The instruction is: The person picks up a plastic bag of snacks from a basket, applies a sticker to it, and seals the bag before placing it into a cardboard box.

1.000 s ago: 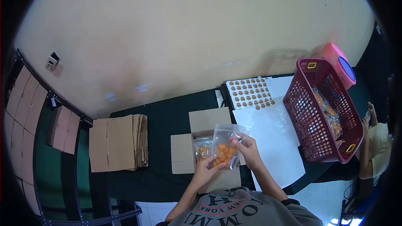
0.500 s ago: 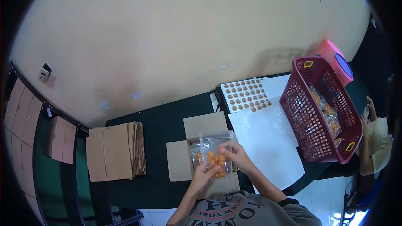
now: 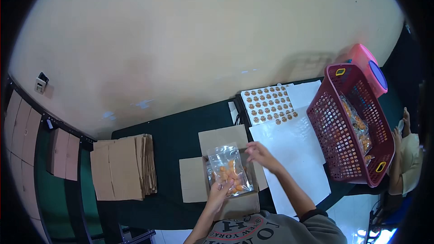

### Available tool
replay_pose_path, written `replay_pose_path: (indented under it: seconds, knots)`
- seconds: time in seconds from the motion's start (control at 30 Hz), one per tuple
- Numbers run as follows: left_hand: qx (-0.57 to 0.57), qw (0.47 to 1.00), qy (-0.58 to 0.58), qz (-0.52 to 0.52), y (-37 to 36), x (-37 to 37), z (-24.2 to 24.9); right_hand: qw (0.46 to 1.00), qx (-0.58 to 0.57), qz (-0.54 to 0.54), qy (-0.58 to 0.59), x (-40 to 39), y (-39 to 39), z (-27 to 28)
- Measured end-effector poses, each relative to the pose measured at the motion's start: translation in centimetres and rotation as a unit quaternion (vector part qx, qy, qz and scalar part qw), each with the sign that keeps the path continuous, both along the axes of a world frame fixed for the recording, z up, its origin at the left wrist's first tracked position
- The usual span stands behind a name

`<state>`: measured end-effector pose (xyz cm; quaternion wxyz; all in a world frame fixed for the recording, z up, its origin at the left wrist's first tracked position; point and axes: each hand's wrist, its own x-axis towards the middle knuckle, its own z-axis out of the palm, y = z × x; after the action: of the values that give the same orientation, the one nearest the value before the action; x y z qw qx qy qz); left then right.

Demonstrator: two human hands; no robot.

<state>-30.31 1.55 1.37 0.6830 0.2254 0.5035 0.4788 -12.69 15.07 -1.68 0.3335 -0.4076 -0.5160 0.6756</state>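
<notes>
A clear zip bag of round orange snack pieces leans over the opened cardboard box. My left hand is closed on the lower left part of this bag, with the thumb across its front. Beneath it, another clear bag shows partly inside the box. Off to the right of the bag, my right hand hovers above the box's right side with its fingers apart and nothing visible in them.
A sheet of round stickers and white sheets lie right of the box. Farther right stands a maroon basket holding more snack bags, beside pink containers. Folded cardboard is stacked at left. Another person's arm shows at far right.
My right hand has let go of the bag's front and moved to the right. My left hand still grips the bag, and the view has shifted slightly.
</notes>
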Motion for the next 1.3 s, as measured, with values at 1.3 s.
replay_pose_path:
  seconds: [1.3]
  knots:
    - [0.059,0.994,-0.064,0.067,-0.3,-0.5,-0.3,0.878,0.096,-0.329,-0.334,12.0,16.7,-16.5]
